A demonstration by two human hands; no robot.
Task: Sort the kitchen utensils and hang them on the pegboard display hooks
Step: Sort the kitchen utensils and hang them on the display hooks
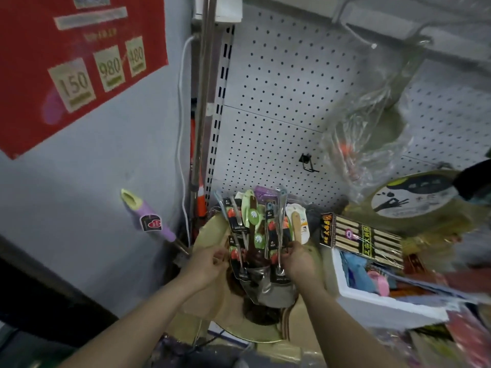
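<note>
Fingers of my left hand (210,261) pinch the edge of the carded utensils (255,235), a fanned bundle held low beneath the pegboard (279,88); my right hand (297,258) closes on the bundle's other side. To sort well, I should peel one glossy card free, matching steel spoons with spoons, then slide its hole onto the black hook (308,162). Slick plastic sleeves could slip; the wooden spatula (296,227) looks matte.

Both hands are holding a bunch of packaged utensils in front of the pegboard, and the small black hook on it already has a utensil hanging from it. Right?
Not quite. In the head view the black hook on the pegboard is bare. The left hand and right hand do hold the packaged utensils.
</note>
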